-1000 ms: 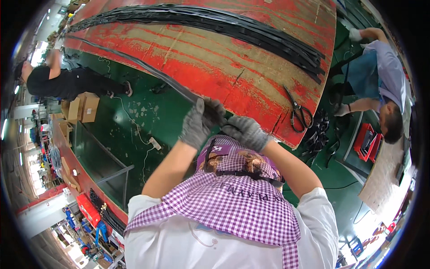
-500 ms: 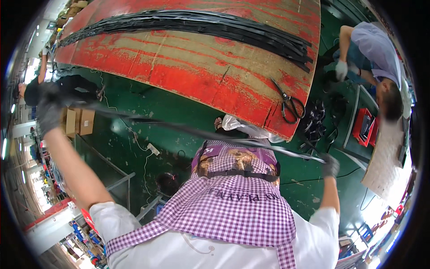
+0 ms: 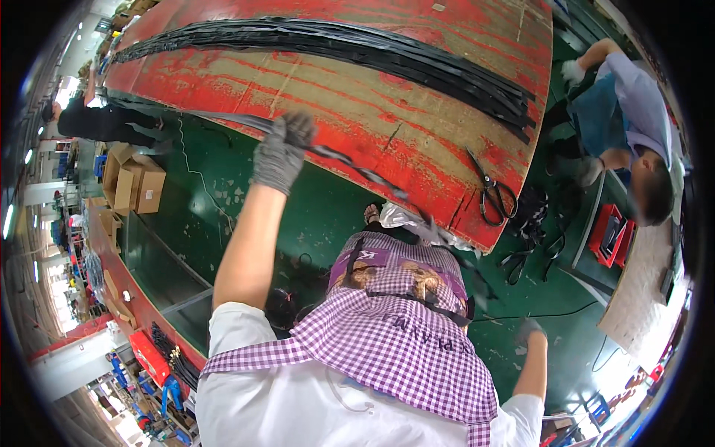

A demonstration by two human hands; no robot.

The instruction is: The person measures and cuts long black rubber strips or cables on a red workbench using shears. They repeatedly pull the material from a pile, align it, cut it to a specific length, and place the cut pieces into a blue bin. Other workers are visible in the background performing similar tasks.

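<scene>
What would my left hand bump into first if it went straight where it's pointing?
Crossing over the red table, your left hand would probably meet the black bundle first; the hand's height is unclear, so it might pass above.

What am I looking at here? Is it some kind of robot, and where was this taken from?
There's no robot: a person is working in gray gloves. The view comes from a fisheye camera worn on the head, looking down, so straight edges bend toward the rim. The left hand holds a long black strip near the table's edge. The right hand is out beyond the table, blurred; I can't make out anything in it. On the worn red table lie a bundle of black strips and scissors.
</scene>
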